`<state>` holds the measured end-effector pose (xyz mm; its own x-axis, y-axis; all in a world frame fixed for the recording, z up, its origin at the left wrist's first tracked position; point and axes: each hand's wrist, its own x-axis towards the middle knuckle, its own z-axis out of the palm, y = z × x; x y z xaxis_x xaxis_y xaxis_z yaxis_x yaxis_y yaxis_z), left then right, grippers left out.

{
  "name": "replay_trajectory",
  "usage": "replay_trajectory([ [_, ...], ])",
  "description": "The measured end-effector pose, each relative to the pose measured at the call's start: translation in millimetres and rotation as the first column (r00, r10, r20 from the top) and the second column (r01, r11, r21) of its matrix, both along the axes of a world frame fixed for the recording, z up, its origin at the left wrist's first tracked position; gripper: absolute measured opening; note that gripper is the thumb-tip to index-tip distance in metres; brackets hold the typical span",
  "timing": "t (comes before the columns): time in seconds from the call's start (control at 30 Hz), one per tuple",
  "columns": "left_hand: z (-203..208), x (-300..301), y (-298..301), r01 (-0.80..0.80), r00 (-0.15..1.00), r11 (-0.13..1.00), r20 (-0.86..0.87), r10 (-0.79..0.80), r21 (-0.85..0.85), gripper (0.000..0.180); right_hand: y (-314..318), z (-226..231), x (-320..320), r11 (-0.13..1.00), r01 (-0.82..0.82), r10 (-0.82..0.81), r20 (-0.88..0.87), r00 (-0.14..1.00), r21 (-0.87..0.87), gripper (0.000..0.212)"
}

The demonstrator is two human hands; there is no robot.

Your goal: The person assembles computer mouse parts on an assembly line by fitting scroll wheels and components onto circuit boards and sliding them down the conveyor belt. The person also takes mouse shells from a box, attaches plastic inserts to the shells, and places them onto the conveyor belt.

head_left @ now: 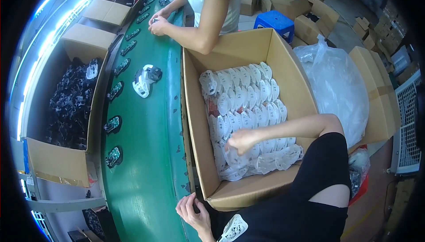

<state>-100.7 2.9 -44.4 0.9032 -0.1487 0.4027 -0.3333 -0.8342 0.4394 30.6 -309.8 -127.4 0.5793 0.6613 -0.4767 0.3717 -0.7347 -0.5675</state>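
Note:
My right hand point(242, 141) reaches into a large cardboard box point(283, 51), its fingers curled down among rows of white plastic shells point(248, 96). What those fingers hold, if anything, is blurred and hidden. Clear plastic wrap point(279, 159) lies crumpled by the near end of the rows. My left hand point(193, 211) rests on the near edge of the green conveyor belt point(146, 175), fingers a little bent and apart, with nothing in it. Close to my left wrist, against my dark clothing, is one white perforated shell point(234, 228).
Small dark circuit-board assemblies point(113, 156) line the belt's left side. A white-and-grey part point(147, 81) lies mid-belt. A co-worker point(208, 7) handles a small piece farther up. Left stands a box of black parts point(73, 104); right, a plastic bag point(336, 78) and blue stool point(275, 24).

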Motion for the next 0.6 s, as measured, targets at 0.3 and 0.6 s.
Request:
replay_trajectory([
  [0.3, 3, 2, 5, -0.014, 0.999, 0.993, -0.050, 0.008, -0.118, 0.032, -34, 92, 24, 0.912, 0.408, -0.404, -0.084, 0.911, 0.046, 0.057],
  [0.6, 30, 10, 24, -0.283, 0.908, 0.447, -0.387, -0.159, -0.849, 0.031, -56, 159, 30, 0.498, 0.713, -0.795, -0.070, 0.603, 0.494, 0.025],
])
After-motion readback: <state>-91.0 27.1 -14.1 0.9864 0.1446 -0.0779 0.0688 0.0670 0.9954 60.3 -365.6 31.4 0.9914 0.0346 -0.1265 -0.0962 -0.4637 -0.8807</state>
